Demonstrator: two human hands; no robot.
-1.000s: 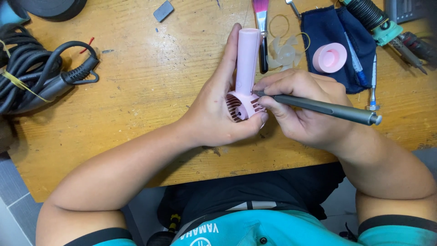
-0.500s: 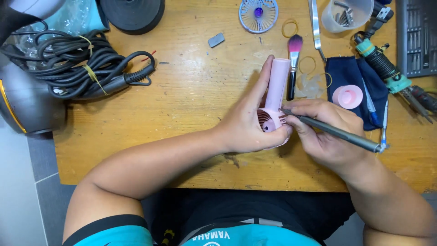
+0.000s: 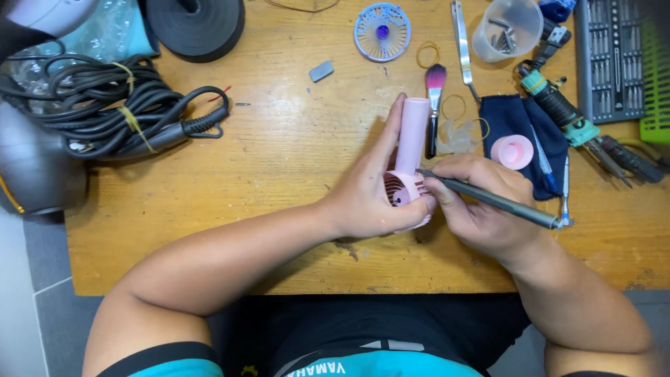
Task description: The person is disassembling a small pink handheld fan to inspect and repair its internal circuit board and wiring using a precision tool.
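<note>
My left hand [image 3: 373, 192] grips a small pink hand-held fan [image 3: 410, 150] over the wooden table [image 3: 279, 160], with its handle pointing away from me and its round grille head near my palm. My right hand [image 3: 481, 206] holds a slim grey screwdriver [image 3: 488, 199] like a pen. Its tip touches the fan's head just beside the grille. The lower part of the fan's head is hidden behind my fingers.
A pink round cap [image 3: 511, 151] lies on a dark blue cloth [image 3: 530, 132]. A brush [image 3: 434, 105], blue fan grille [image 3: 382, 31], clear cup of parts [image 3: 507, 29], bit set [image 3: 609, 59] and pliers [image 3: 579, 129] lie behind. Black cables [image 3: 105, 105] fill the left.
The view has shifted, so more of the table's far side and left shows. My hands stay together on the fan, with the screwdriver tip still at its head.
</note>
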